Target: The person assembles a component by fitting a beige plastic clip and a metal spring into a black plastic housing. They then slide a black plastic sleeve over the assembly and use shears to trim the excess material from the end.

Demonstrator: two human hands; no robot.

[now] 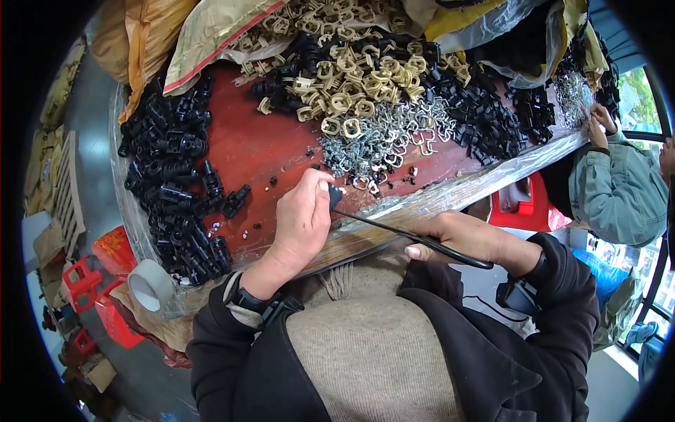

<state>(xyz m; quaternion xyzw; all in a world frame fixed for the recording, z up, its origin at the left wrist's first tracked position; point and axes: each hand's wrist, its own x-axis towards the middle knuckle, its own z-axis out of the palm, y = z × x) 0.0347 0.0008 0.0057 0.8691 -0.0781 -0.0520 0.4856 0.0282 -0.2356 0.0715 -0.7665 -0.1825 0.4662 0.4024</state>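
Note:
My left hand (pixel 306 218) is closed around a small black plastic part (pixel 334 197), which pokes out past the thumb and fingertips above the table's front edge. In my right hand (pixel 460 235) is a thin dark rod-like tool with a thicker black handle (pixel 460 257). The tool's shaft (pixel 376 225) slants up to the left, its tip meeting or passing close to the black part; exact contact cannot be made out. Just beyond my hands lies a heap of silvery wire clips (pixel 401 133), with beige square plastic rings (pixel 365 77) piled behind it.
Black plastic fittings (pixel 172 169) cover the left of the red tabletop (pixel 246 141); small black pieces (pixel 485 123) lie to the right. Sacks (pixel 218 35) border the far side. A tape roll (pixel 151 285) sits at the near left corner. Another person's hands (pixel 601 123) work at far right.

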